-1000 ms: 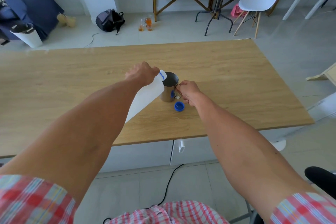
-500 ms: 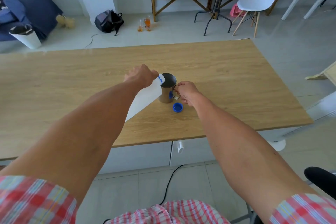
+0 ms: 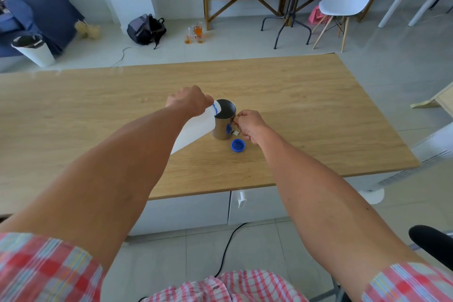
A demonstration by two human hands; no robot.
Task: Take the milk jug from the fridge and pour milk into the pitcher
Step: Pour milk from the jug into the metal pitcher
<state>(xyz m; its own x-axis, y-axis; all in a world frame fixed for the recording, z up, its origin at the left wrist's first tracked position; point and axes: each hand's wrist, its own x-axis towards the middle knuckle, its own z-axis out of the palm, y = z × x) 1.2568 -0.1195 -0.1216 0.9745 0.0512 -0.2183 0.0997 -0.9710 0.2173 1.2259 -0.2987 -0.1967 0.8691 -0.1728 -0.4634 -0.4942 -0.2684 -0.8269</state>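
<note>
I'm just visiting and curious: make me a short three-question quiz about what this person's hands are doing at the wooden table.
1. True or false: the blue round cap is screwed on the white plastic milk jug.
2. Which hand tilts the jug over the steel pitcher? A left hand B right hand
3. Fill in: the right hand holds the pitcher's ____.

Key: 1 false, the cap lies on the light wooden table beside the pitcher. 2 A. 3 handle.
</note>
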